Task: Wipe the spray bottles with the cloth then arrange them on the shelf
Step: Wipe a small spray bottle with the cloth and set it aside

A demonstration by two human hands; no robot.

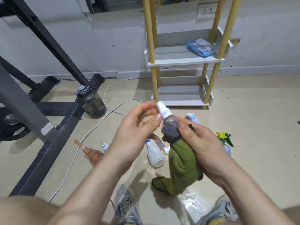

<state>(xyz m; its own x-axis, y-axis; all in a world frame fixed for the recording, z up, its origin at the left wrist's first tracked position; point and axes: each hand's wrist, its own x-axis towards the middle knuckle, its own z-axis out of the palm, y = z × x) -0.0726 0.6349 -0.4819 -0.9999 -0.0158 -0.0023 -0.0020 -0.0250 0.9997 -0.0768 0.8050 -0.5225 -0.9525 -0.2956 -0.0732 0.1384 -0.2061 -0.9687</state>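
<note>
On a beige floor (243, 111) the white shelf (178, 60) stands at one o'clock, a blue wipes pack (201, 49) on its upper tier. At centre the right hand (204, 143) grips the green cloth (181, 159) round the small clear spray bottle (170, 122), no liquid showing inside; the left hand (134, 132) curls by its white head, contact blurred. Wiping seems under way; next, a firm regrip and a reach to the shelf. A white bottle (155, 155) at six o'clock and an orange bottle (93, 154) at eight lie waiting.
</note>
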